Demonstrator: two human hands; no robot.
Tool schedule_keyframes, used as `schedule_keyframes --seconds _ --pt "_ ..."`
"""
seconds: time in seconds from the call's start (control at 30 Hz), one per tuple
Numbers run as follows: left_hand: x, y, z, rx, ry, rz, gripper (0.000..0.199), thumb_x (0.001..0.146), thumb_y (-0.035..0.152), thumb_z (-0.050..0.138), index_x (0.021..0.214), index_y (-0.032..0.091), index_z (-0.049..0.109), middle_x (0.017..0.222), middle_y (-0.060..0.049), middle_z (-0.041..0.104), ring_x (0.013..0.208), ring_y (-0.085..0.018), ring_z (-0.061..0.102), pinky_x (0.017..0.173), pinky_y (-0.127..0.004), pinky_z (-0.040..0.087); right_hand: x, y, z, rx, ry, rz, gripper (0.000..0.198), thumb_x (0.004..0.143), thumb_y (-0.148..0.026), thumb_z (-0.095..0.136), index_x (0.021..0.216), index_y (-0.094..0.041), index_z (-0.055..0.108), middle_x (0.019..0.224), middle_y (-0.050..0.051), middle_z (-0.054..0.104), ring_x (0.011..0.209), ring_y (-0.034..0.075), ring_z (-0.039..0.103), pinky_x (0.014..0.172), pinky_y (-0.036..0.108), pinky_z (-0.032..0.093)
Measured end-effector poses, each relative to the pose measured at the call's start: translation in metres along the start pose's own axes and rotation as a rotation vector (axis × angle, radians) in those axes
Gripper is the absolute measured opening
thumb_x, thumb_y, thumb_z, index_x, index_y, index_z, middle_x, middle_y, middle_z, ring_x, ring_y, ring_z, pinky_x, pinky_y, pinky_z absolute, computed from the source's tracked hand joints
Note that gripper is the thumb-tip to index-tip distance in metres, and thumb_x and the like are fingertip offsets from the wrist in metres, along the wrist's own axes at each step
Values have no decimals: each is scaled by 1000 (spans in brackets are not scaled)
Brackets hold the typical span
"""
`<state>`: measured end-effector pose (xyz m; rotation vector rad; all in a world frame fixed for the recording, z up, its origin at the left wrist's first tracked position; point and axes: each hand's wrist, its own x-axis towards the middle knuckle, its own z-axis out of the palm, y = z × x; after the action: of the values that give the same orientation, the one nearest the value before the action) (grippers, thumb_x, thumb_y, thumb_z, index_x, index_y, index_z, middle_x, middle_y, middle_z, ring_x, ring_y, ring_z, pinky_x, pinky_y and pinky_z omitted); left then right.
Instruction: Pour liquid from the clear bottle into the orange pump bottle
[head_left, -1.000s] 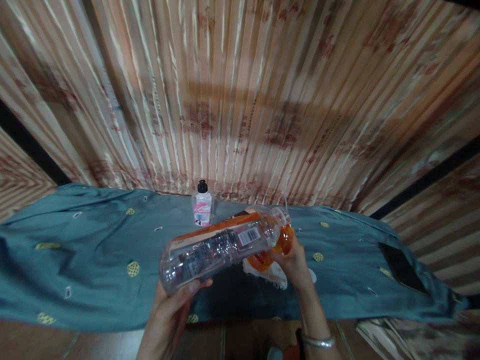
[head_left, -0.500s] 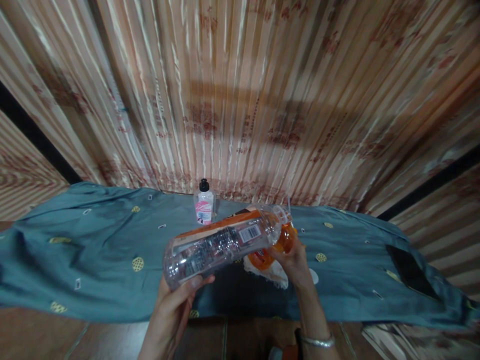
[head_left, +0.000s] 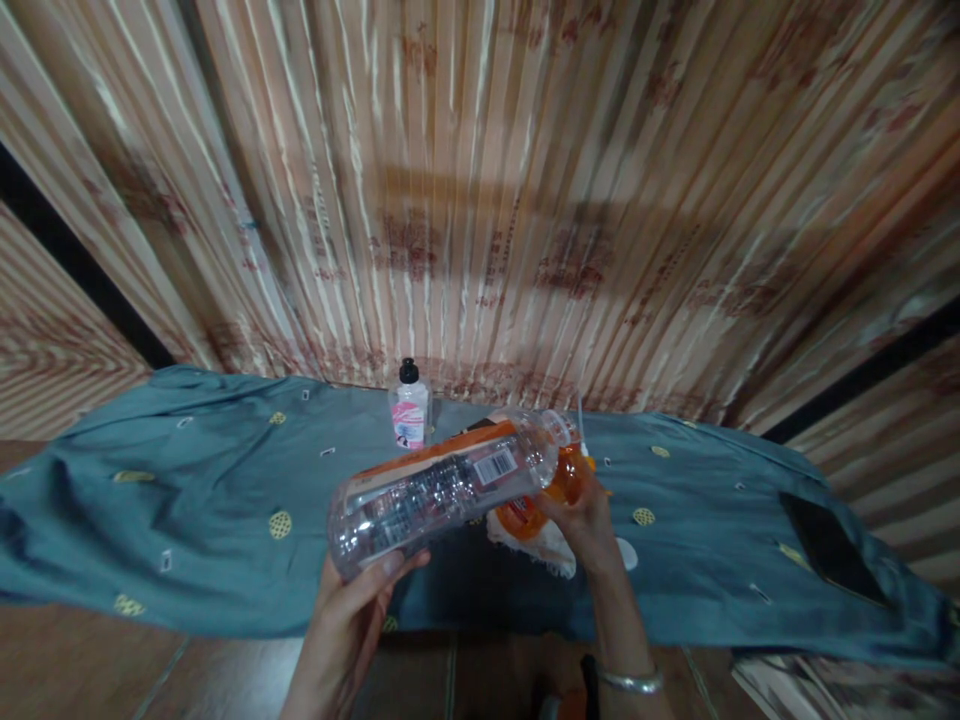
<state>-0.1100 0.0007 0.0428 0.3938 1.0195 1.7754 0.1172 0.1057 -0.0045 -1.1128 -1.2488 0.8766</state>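
My left hand (head_left: 360, 600) grips the base end of a large clear plastic bottle (head_left: 442, 490) with an orange-edged label and a barcode. The bottle is tipped over, its neck pointing right and slightly up in the picture. Its mouth meets the top of an orange bottle (head_left: 566, 478), though the exact contact is hard to make out. Closed around that orange bottle is my right hand (head_left: 589, 520); the clear bottle hides part of it. Beneath them lies a white frayed cloth (head_left: 544, 550).
A small bottle with a black cap and pink label (head_left: 409, 405) stands at the back of the teal cloth-covered table (head_left: 217, 500). A white round object (head_left: 627, 553) lies beside my right wrist. Far right is a dark flat object (head_left: 832, 548). A pleated curtain (head_left: 480, 200) hangs behind.
The camera view has shifted slightly. Both hands keep their holds, and the clear bottle's neck has moved a little to the left in the picture.
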Motion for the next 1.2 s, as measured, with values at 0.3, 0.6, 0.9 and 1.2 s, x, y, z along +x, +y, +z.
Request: schedule_keyframes --seconds 0.3,0.6,0.9,1.2 --pt "-2 3 2 54 -17 0 77 56 22 92 130 25 72 108 -8 80 97 -31 75 68 -32 65 0 -1 0 12 18 24 71 61 -46 93 121 -20 67 112 12 78 103 34 75 95 51 61" --pt "-1 3 2 39 -6 -10 76 58 23 92 131 28 70 111 -7 79 98 -30 74 67 -32 65 1 4 -3 22 -2 34 66 61 -42 95 118 -22 67 115 11 78 107 33 74 98 51 60" --pt "2 -3 -5 -2 16 -29 70 56 26 95 123 27 74 109 -6 80 95 -30 75 66 -32 66 -1 -1 2 123 -37 25 64 62 -37 95 118 -24 66 114 8 79 105 31 76 95 47 64" --pt "2 -4 -7 -6 -10 -48 69 57 26 96 122 27 74 113 -6 80 98 -30 75 69 -34 66 1 -1 2 121 -60 31 64 62 -40 96 117 -24 67 115 8 79 108 31 76 98 47 62"
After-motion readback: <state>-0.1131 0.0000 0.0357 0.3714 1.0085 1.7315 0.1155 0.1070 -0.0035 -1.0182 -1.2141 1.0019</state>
